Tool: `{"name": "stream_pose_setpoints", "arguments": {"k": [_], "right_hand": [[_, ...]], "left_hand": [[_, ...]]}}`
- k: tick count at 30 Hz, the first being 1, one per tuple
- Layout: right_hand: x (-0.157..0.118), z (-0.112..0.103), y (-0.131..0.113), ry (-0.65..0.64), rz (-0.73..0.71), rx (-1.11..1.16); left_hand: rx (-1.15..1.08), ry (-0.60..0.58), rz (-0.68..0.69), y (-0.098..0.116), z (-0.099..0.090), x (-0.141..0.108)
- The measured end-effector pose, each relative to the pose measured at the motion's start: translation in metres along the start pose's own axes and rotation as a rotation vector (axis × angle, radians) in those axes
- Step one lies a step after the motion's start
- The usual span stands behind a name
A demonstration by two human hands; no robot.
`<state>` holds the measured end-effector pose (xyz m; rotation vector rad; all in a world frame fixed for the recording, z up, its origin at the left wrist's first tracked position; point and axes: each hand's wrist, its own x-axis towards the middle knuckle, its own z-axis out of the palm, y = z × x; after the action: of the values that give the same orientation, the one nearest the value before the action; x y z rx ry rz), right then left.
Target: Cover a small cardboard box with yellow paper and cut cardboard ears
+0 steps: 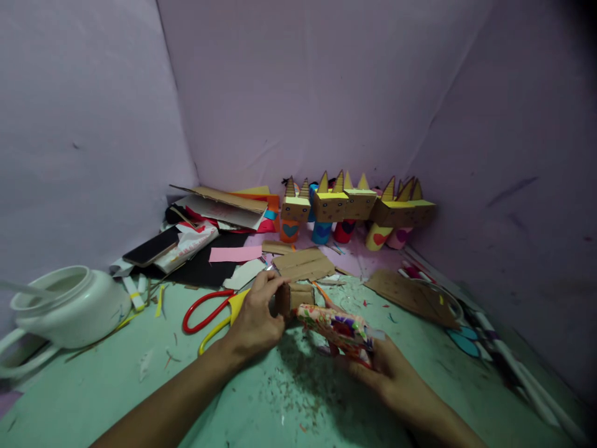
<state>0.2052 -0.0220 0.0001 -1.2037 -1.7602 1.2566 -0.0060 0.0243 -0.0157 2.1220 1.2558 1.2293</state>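
Note:
My left hand (259, 314) is closed around a small brown cardboard box (302, 295) at the middle of the table, just beyond the red and yellow scissor handles (204, 311). My right hand (380, 367) grips a floral-patterned object (338, 325) in white, purple, green and red; its kind I cannot make out. The near end of that object lies close to the cardboard box, and whether they touch is unclear. A flat cardboard piece (305, 264) rests behind my hands.
At left stands a white teapot-like pot (88, 305). A dark phone (152, 246), pink paper strip (236, 254) and stacked cardboard (224, 199) lie behind it. Several box-headed, horned paper figures (330, 208) line the back wall. Cardboard (410, 298) and rods (513, 367) lie at right.

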Motion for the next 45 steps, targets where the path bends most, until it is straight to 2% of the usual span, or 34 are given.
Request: {"name": "stream_pose_setpoints", "arguments": {"k": [12, 19, 25, 41, 45], "right_hand": [[0.0019, -0.0007, 0.0012, 0.029, -0.04, -0.03], [0.0019, -0.0001, 0.0029, 0.071, 0.019, 0.004], [0.0016, -0.0012, -0.0021, 0.074, 0.011, 0.001], [0.003, -0.0025, 0.0036, 0.137, 0.044, -0.03], [0.004, -0.0042, 0.0047, 0.15, 0.014, -0.009]], "left_hand": [[0.006, -0.022, 0.053, -0.0021, -0.0004, -0.0012], [0.007, -0.044, 0.084, -0.0013, -0.0001, -0.0036], [0.019, -0.063, 0.126, -0.0016, 0.0002, -0.0048], [0.052, -0.142, 0.143, 0.0056, -0.0026, -0.0045], [0.056, -0.087, 0.151, 0.0028, -0.0026, -0.0041]]}}
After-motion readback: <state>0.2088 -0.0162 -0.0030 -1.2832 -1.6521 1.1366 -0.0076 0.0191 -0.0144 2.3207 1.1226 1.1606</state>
